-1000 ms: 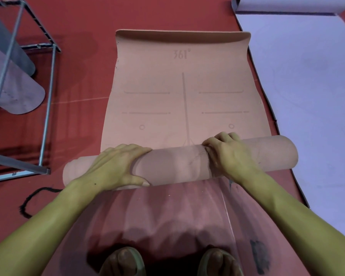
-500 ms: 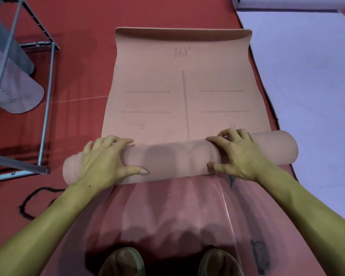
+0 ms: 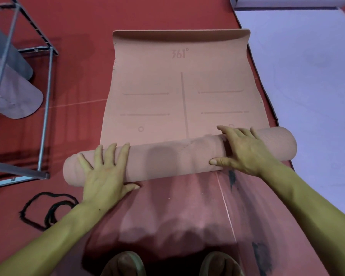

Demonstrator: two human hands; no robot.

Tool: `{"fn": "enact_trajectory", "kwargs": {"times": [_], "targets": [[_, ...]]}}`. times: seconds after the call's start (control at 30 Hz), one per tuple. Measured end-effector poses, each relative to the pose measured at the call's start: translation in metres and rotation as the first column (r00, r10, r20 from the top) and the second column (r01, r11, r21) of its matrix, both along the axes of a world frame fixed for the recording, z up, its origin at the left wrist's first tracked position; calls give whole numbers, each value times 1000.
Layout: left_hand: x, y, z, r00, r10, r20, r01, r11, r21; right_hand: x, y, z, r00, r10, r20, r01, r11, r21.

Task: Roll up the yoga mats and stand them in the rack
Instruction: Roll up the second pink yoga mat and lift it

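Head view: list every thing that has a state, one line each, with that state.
pink mat: partly rolled, far part flat on the floor, far edge curled up
roll: lying on its side under both hands
left hand: fingers straight, pressing on the roll
right hand: fingers spread, pressing on the roll
lilac mat: mostly unrolled, far end rolled
rack: holds rolled mats
black cord: loose on the floor

Left hand (image 3: 103, 172), right hand (image 3: 244, 151) pressing flat on half-rolled pink mat (image 3: 179, 158).
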State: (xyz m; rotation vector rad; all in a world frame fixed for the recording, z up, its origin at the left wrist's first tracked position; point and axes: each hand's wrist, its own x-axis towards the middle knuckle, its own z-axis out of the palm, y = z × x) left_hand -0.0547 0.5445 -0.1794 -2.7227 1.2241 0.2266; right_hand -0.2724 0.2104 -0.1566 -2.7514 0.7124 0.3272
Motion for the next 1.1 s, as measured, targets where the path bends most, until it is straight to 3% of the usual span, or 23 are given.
{"fn": "enact_trajectory", "kwargs": {"times": [0.17, 0.33, 0.53, 0.63, 0.83, 0.97, 1.1], "targets": [[26, -7, 2, 994, -97, 42, 97, 995, 11, 2, -6, 0, 997, 65, -42, -67, 997, -44], [50, -27, 19, 991, -80, -108, 96, 984, 150, 9, -6, 2, 997, 33, 65, -30, 998, -52], [67, -42, 35, 955, 5, -296, 37, 990, 136, 10, 15, 2, 987, 86, 136, -52, 969, -241], [63, -37, 34, 972, -34, -233, 48, 997, 55, 13, 19, 4, 985, 64, 159, -18, 960, -281], [44, -26, 32, 968, -249, 33, 251, 949, -192, 22, 16, 12, 993, 59, 106, -27, 959, -282], [24, -35, 32, 981, -186, 52, 193, 960, -201, 27, 22, 15, 992, 2, 127, 27, 974, -225], [22, -52, 21, 983, -135, 124, 149, 982, -114, 30, 22, 12, 990, 15, 138, 24, 961, -277]]}}
